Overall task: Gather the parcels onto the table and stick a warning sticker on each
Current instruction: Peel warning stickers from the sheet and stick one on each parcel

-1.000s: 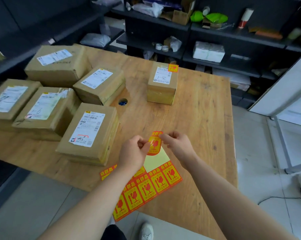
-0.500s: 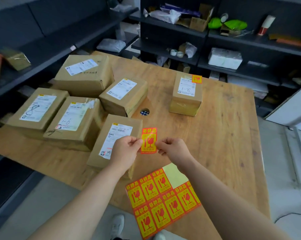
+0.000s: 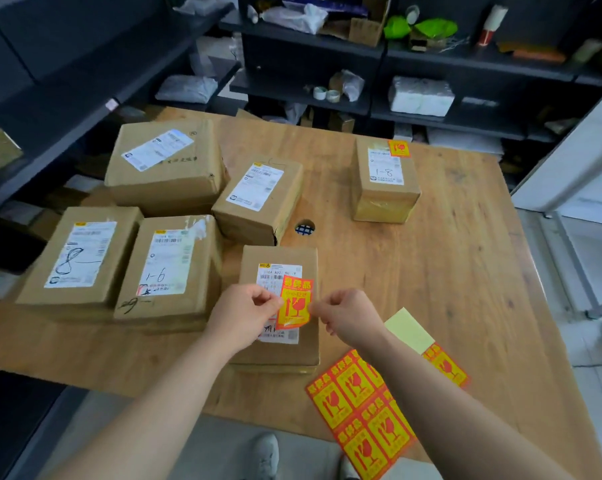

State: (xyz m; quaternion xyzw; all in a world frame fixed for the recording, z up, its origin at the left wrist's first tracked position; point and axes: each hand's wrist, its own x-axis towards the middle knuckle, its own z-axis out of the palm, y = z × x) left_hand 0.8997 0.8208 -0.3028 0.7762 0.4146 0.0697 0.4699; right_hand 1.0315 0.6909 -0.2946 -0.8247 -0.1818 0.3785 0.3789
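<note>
L hand, R hand pinch sticker over parcel.

the wooden table sits under where i hold. far past it are dark back shelves full of stuff. dark side shelves run along the left. a white panel is off right. grey floor shows nearer me.

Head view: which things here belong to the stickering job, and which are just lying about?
Job: warning sticker, pinched by left hand and right hand; near parcel beneath; sticker sheet; stickered parcel; four unstickered parcels.
Lying about: tape rolls, green bags, white bundle.
</note>
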